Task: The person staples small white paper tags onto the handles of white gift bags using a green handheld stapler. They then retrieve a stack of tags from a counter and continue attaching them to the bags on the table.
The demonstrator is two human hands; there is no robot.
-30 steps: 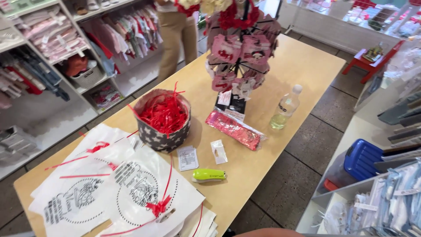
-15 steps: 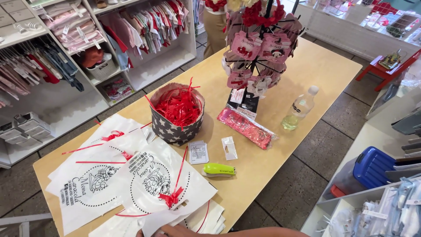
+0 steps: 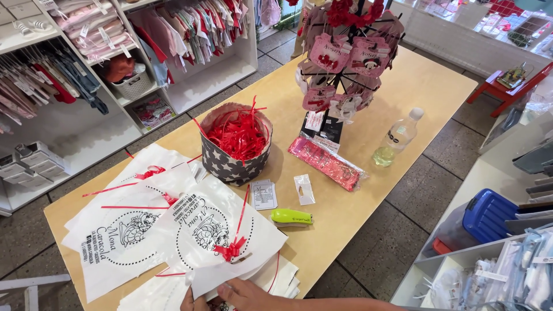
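Observation:
A white printed gift bag with a red ribbon bow lies on top of a stack of similar bags at the near end of a wooden table. At the bottom edge of the view my right hand reaches in from the right, its fingers closed on the lower edge of that top bag. Only a sliver of my left hand shows beside it, touching the same bag's corner. Its fingers are hidden.
Behind the bags stands a star-patterned basket full of red ribbon. Around it lie two small cards, a green stapler, a pink foil packet, a plastic bottle and a rack of pink items. Clothing shelves stand left, a blue case right.
My right hand has come into view at the bottom and taken the bow-tied bag's lower edge. The view has shifted so that the table sits further right.

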